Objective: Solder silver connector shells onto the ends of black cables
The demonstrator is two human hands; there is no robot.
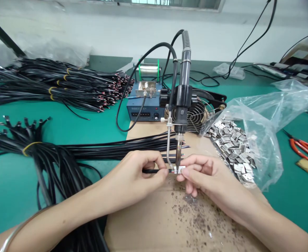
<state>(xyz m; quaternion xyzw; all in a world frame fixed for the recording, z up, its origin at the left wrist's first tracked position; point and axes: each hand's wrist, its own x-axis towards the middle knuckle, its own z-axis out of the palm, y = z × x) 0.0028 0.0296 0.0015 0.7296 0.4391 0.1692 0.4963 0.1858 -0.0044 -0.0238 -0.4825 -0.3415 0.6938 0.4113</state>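
Note:
Between finger and thumb, my left hand (pixel 146 169) pinches a black cable (pixel 151 171) near its stripped end. My right hand (pixel 203 173) grips a small whitish metal connector piece (pixel 179 169) by its right side. The cable end meets this piece directly under the tip of a soldering iron (pixel 179 143), which is mounted upright in a black clamp (pixel 180 96). A thin bent metal feed tube (pixel 168 143) comes down beside the iron to the same spot. Whether the tip touches the joint is hard to make out.
Loose black cables (pixel 117 148) lie behind my left hand, beside a tied bundle (pixel 33 148). A blue solder feeder (pixel 143 108) with a solder spool (pixel 148 70) stands behind. At right are a plastic bag (pixel 266 140), metal pieces (pixel 232 143) and orange-handled pliers (pixel 305 150). Cardboard (pixel 143 217) covers the mat.

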